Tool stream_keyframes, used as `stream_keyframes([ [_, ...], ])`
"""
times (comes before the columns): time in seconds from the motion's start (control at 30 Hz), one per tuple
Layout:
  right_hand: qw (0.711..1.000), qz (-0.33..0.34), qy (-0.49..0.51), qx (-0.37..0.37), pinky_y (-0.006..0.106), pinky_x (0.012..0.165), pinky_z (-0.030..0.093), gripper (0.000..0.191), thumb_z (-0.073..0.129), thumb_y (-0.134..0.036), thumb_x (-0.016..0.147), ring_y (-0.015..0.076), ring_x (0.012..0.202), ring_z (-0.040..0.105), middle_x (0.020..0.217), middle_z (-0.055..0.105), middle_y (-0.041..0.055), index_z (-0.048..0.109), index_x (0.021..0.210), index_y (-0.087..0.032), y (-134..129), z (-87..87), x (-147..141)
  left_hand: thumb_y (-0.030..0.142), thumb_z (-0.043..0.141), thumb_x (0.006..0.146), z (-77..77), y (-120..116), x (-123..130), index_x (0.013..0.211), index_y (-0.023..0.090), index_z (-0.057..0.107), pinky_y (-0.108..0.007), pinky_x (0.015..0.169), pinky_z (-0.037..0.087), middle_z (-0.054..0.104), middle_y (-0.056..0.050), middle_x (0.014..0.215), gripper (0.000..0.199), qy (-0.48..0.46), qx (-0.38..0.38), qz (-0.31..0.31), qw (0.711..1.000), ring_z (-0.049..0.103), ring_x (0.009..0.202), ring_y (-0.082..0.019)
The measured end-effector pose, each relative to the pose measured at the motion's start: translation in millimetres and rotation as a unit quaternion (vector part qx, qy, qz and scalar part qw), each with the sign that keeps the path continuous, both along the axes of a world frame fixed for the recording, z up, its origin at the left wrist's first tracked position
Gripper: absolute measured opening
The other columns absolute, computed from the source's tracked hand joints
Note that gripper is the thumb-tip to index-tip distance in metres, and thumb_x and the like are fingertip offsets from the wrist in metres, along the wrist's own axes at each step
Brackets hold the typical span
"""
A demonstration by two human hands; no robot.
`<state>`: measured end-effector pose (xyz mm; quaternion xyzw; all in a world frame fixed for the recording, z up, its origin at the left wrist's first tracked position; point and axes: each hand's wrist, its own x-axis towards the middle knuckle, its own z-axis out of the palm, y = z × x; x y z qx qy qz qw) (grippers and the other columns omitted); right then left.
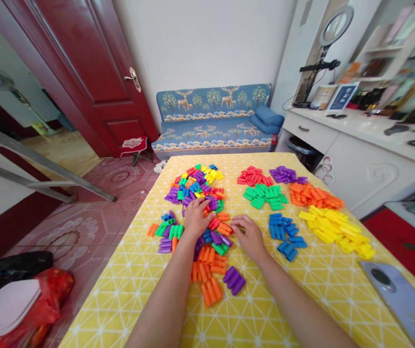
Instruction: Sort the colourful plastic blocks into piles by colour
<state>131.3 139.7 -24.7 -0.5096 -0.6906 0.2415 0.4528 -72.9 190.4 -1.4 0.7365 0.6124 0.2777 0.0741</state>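
Note:
On the table lies a mixed heap of small plastic pieces [184, 193], each like short tubes joined side by side, in several colours. My left hand [197, 218] rests on the heap with fingers spread beside a red piece [214, 223]; what lies under the palm is hidden. Just right of the heap, my right hand [250, 236] has its fingers apart and slightly bent, the tips close to an orange piece [224, 228]. I see nothing held in it. Nearer to me are more orange pieces [212, 291] and a purple piece [234, 280].
Single-colour piles lie to the right: red [254, 177], purple [286, 174], green [265, 196], orange [315, 196], blue [284, 232] and yellow [338, 231]. A phone [399, 299] lies at the right edge of the yellow tablecloth [135, 299]. Beyond stands a blue sofa [211, 128].

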Motion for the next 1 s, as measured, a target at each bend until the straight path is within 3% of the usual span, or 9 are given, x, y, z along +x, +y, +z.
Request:
stream_keyframes([
  [0.8,1.000,-0.017,-0.004,-0.012,0.034,0.084,0.048,0.014,0.055,-0.021,0.082,0.0190,0.091,0.061,0.093,0.065,0.0057,0.069,0.082,-0.021,3.3,-0.4,-4.5,0.039,0.069,0.078,-0.9,-1.4,-0.2,0.123,0.028,0.063,-0.044,0.106,0.040,0.058,-0.005,0.130,0.047,-0.010,-0.009,0.004,1.000,0.048,0.123,-0.027],
  [1.0,0.999,-0.029,-0.017,-0.006,0.035,0.083,0.050,0.020,0.051,-0.020,0.081,0.0195,0.090,0.062,0.095,0.067,0.0063,0.068,0.091,-0.020,31.1,7.6,-1.6,0.037,0.069,0.079,1.4,-3.0,0.3,0.123,0.026,0.064,-0.043,0.107,0.039,0.058,-0.005,0.131,0.046,-0.018,-0.012,0.004,1.000,0.048,0.123,-0.027],
])
